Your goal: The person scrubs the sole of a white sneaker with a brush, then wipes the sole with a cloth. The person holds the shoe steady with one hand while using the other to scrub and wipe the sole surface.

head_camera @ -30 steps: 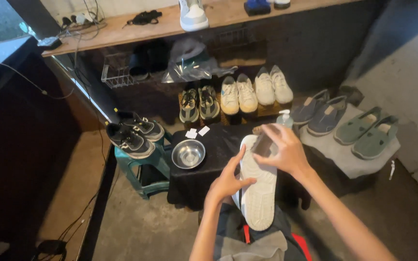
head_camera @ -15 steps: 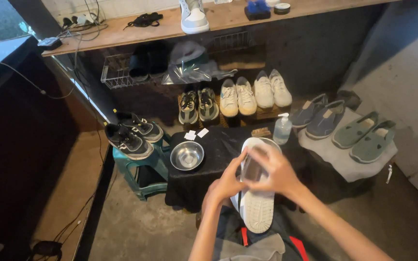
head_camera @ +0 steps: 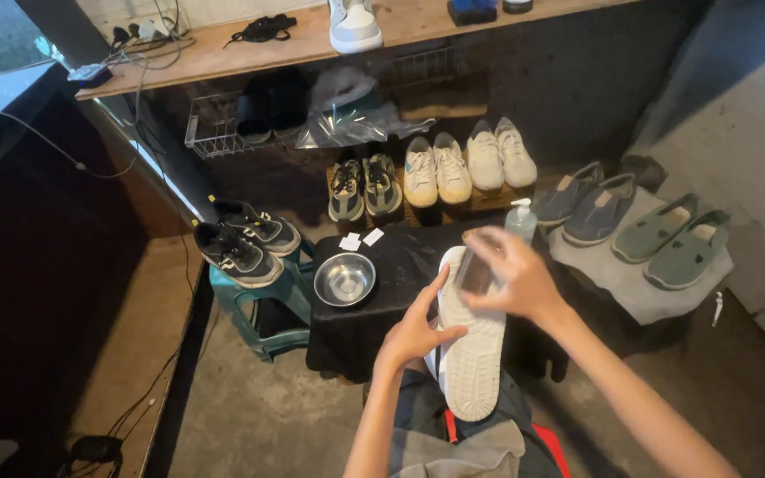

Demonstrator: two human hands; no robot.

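The left hand grips the near left side of the white shoe, which lies sole up on the person's lap. The shoe's long way runs from the lap out toward the black table. At its far end, the right hand presses a small dark brush, fingers clamped on it.

steel bowl just left of shoe
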